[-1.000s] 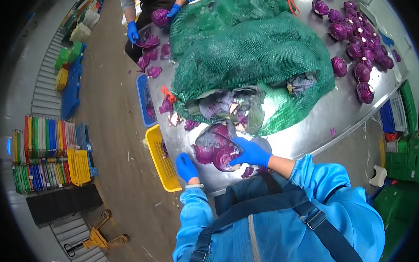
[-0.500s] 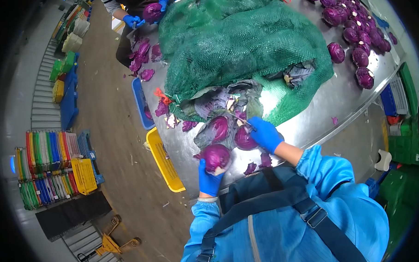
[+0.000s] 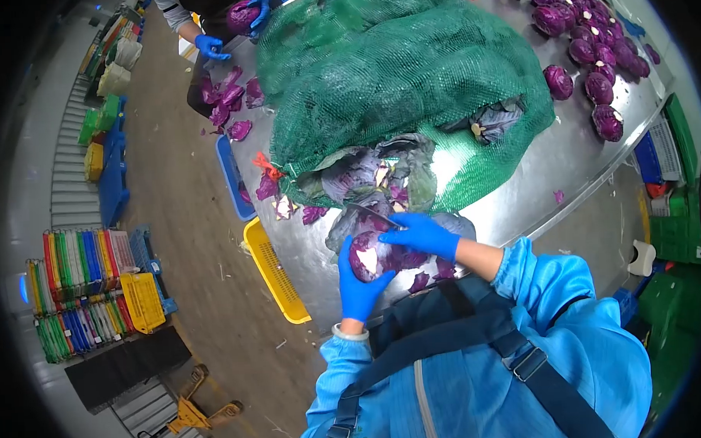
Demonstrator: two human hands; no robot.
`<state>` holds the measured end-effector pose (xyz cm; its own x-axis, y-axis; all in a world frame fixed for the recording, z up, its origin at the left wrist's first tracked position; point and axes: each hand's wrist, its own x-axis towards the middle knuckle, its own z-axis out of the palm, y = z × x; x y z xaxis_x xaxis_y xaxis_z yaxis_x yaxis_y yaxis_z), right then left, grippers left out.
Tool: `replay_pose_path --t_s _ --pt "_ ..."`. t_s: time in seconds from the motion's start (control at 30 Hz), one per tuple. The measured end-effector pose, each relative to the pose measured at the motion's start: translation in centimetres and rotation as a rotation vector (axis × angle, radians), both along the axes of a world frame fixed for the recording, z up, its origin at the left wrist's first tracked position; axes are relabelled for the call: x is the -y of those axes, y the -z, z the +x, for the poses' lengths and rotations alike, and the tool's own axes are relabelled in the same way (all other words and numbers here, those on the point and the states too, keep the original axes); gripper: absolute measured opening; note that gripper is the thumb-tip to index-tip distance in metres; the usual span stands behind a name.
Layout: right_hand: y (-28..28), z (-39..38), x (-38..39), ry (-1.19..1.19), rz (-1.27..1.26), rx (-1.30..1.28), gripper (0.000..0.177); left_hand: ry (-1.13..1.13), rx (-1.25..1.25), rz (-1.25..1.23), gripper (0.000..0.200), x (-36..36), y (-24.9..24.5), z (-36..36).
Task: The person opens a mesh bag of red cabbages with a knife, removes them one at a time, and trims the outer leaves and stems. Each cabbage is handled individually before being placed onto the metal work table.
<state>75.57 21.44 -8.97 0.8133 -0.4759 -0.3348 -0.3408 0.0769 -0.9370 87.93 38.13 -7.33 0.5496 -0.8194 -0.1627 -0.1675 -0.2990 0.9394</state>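
My left hand (image 3: 361, 290), in a blue glove, holds a red cabbage (image 3: 367, 257) from below and the left, with a pale cut patch on it facing up. My right hand (image 3: 423, 236), also gloved in blue, is closed on a knife (image 3: 373, 215) whose blade points up and left, just above the cabbage. Loose outer leaves (image 3: 349, 176) lie beyond my hands, at the edge of a green mesh sack (image 3: 400, 86). Purple leaf scraps (image 3: 419, 281) lie on the metal table (image 3: 289, 236) near my apron.
Many trimmed cabbages (image 3: 598, 88) sit at the table's far right. A co-worker's gloved hand (image 3: 210, 47) is at the upper left, the other holding a cabbage (image 3: 242, 18). A yellow basket (image 3: 273, 272) and a blue basket (image 3: 232, 177) stand along the table's left edge.
The cabbage in my left hand has turned, so its pale patch faces up. My right hand has moved left and down with the knife, closer to the cabbage. The co-worker's hands have shifted left.
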Motion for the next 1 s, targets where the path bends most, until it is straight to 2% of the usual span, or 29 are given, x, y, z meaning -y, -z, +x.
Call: replay_pose_path --t_s 0.07,0.1,0.2,0.23,0.33,0.47,0.6,0.67,0.7,0.8,0.83,0.87,0.93,1.0 --pt "2.1 -0.3 -0.9 0.213 -0.852 0.23 0.031 -0.125 0.141 0.128 0.1 0.2 2.7 -0.6" --pt "1.9 -0.7 -0.9 0.056 -0.852 0.203 0.031 -0.179 0.1 0.129 0.099 0.7 3.4 -0.7" --pt "0.9 -1.7 -3.0 -0.092 -0.723 0.023 0.034 -0.246 0.14 0.246 0.099 1.9 4.0 -1.3" --pt "0.9 -1.7 -3.1 -0.069 -0.757 0.03 0.035 -0.24 0.127 0.292 0.1 2.3 3.2 -1.4" --pt "-0.1 -1.1 -2.8 -0.199 -0.808 -0.147 0.036 -0.255 0.118 0.352 0.101 2.9 2.6 -1.6" --pt "0.2 -0.2 -3.0 -0.198 -0.842 -0.174 0.036 -0.25 0.172 0.363 0.101 3.0 3.4 -1.8" --pt "2.2 1.2 -2.8 -0.177 -0.837 -0.167 0.026 -0.269 0.152 0.411 0.102 3.3 3.4 -1.7" --pt "1.3 2.2 -1.0 0.013 -0.849 -0.169 0.026 -0.215 0.228 0.391 0.104 3.5 2.2 -2.7" --pt "2.1 2.8 0.7 -0.042 -0.691 -0.335 0.036 -0.192 0.249 0.368 0.104 3.5 2.0 -3.3" --pt "1.5 3.4 2.2 -0.126 -0.592 -0.2 0.046 -0.193 0.227 0.283 0.101 2.5 3.1 -3.4" --pt "1.6 3.1 1.7 -0.109 -0.556 -0.175 0.055 -0.2 0.197 0.227 0.1 2.0 4.3 -2.7" --pt "3.6 3.0 0.5 0.025 -0.628 -0.003 0.049 -0.209 0.161 0.173 0.1 1.4 5.2 -2.3" --pt "4.2 2.8 0.4 -0.012 -0.573 -0.089 0.04 -0.087 0.076 -0.003 0.101 0.0 6.0 -0.7" --pt "3.7 2.8 2.9 0.049 -0.528 -0.304 0.037 -0.002 0.088 -0.084 0.102 -1.2 5.1 0.1"
